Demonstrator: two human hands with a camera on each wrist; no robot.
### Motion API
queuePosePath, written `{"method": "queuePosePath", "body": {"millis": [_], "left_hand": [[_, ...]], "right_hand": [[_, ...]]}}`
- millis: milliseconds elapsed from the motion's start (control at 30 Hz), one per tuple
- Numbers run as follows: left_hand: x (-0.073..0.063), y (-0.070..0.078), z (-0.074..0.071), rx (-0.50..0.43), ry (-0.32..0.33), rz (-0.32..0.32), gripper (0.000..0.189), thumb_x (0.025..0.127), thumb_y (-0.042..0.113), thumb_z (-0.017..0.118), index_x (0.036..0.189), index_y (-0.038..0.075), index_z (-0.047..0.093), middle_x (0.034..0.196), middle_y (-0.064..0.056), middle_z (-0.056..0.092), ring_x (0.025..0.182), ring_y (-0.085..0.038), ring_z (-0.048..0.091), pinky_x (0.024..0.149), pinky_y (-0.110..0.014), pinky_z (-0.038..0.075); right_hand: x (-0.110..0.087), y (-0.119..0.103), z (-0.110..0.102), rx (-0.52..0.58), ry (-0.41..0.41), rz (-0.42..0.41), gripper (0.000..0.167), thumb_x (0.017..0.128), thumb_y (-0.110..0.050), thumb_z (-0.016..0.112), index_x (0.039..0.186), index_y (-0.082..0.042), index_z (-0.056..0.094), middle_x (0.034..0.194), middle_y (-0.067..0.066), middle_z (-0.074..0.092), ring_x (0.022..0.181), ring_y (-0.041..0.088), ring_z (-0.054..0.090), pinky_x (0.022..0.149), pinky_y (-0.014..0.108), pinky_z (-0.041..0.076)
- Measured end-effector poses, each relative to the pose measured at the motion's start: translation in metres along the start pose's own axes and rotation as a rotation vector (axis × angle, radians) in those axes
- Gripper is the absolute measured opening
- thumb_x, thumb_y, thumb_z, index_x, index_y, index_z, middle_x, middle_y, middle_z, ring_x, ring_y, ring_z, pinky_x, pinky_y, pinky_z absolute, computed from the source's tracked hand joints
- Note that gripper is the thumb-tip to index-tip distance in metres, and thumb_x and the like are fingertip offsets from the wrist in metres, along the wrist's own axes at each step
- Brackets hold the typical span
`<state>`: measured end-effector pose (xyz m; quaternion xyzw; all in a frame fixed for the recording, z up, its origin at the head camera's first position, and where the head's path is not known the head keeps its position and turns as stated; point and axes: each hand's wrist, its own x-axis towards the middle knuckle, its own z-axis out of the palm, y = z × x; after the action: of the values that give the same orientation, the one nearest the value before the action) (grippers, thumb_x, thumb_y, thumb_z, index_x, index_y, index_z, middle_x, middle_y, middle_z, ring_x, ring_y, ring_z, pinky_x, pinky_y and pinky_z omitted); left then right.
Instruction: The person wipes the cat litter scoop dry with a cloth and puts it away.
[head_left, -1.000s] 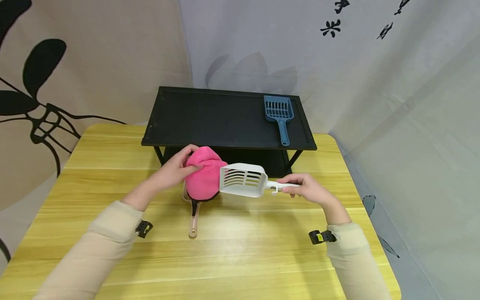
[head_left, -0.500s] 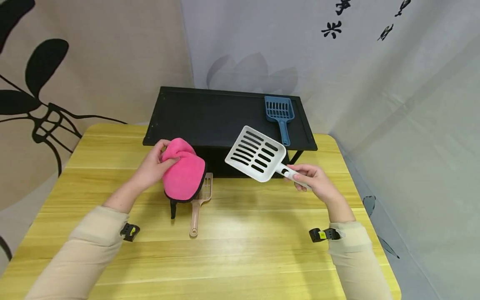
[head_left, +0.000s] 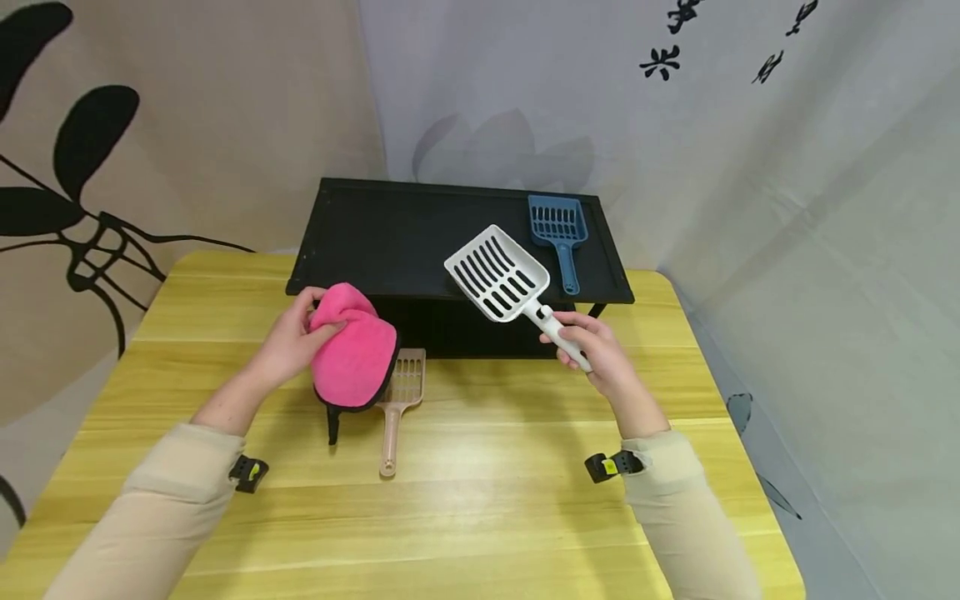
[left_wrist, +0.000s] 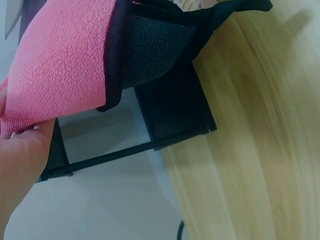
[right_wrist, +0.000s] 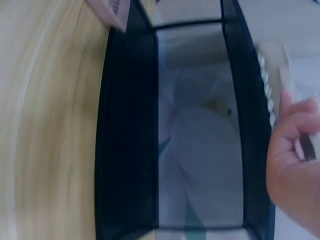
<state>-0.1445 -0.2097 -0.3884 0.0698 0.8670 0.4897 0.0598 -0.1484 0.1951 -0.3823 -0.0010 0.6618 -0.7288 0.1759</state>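
Note:
My left hand (head_left: pixel 300 337) pinches a pink cloth (head_left: pixel 354 358) with a black edge and a black hanging loop, held over the table's left part. In the left wrist view the cloth (left_wrist: pixel 65 65) shows a dark grey underside. My right hand (head_left: pixel 596 350) grips the handle of a white slotted litter scoop (head_left: pixel 501 273), raised and tilted in front of the black rack's top. A beige litter scoop (head_left: pixel 392 437) lies on the table, its head partly covered by the cloth in the head view. On the rack's top, at the right, lies a blue litter scoop (head_left: pixel 558 221).
The black two-tier rack (head_left: pixel 420 225) stands at the back of the wooden table (head_left: pixel 480 517). Its lower shelf (right_wrist: pixel 127 125) sits close to the tabletop. Printed fabric (head_left: pixel 480 83) hangs behind and to the sides.
The left hand has drawn the cloth left, away from the white scoop, uncovering part of the beige scoop. The right hand has turned the white scoop and raised it toward the rack.

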Motion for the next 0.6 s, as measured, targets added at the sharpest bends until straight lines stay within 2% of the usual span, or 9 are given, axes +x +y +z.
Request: {"method": "queuePosePath", "body": {"millis": [100, 233, 333, 500, 600], "left_hand": [[-0.002, -0.003, -0.001, 0.003, 0.005, -0.013, 0.040, 0.095, 0.017, 0.053, 0.127, 0.000, 0.034, 0.076, -0.015, 0.052, 0.057, -0.011, 0.051, 0.052, -0.023, 0.045], [-0.004, -0.006, -0.002, 0.009, 0.012, -0.025, 0.042, 0.095, 0.017, 0.054, 0.128, 0.001, 0.034, 0.074, -0.013, 0.050, 0.056, -0.012, 0.049, 0.051, -0.023, 0.044], [-0.005, -0.008, -0.001, 0.008, 0.014, -0.023, 0.042, 0.095, 0.017, 0.054, 0.128, 0.001, 0.034, 0.073, -0.012, 0.050, 0.056, -0.012, 0.049, 0.051, -0.023, 0.044], [-0.007, -0.011, 0.001, -0.003, 0.020, -0.008, 0.039, 0.094, 0.014, 0.054, 0.126, -0.001, 0.035, 0.077, -0.013, 0.054, 0.057, -0.010, 0.051, 0.052, -0.024, 0.046], [-0.007, -0.010, 0.002, 0.006, 0.020, -0.007, 0.040, 0.095, 0.014, 0.054, 0.126, -0.001, 0.035, 0.081, -0.016, 0.056, 0.059, -0.010, 0.053, 0.053, -0.024, 0.048]], "right_hand": [[0.004, -0.004, 0.016, 0.050, 0.040, 0.037, 0.041, 0.095, -0.005, 0.037, 0.135, 0.003, 0.038, 0.083, -0.002, 0.067, 0.051, 0.006, 0.050, 0.046, 0.012, 0.040], [0.010, -0.012, 0.034, 0.050, 0.092, 0.097, 0.043, 0.098, -0.011, 0.038, 0.140, -0.001, 0.035, 0.088, -0.003, 0.064, 0.055, 0.004, 0.053, 0.049, 0.012, 0.042], [0.016, -0.016, 0.044, 0.014, 0.135, 0.132, 0.043, 0.100, -0.015, 0.040, 0.141, -0.004, 0.037, 0.096, 0.000, 0.062, 0.059, 0.004, 0.056, 0.050, 0.013, 0.044], [0.024, -0.018, 0.056, 0.004, 0.183, 0.148, 0.043, 0.099, -0.017, 0.045, 0.139, -0.003, 0.038, 0.115, 0.013, 0.059, 0.063, 0.004, 0.061, 0.052, 0.015, 0.047], [0.023, -0.017, 0.055, 0.024, 0.193, 0.150, 0.042, 0.098, -0.019, 0.047, 0.136, -0.002, 0.040, 0.113, 0.015, 0.059, 0.062, 0.006, 0.063, 0.053, 0.017, 0.049]]}}
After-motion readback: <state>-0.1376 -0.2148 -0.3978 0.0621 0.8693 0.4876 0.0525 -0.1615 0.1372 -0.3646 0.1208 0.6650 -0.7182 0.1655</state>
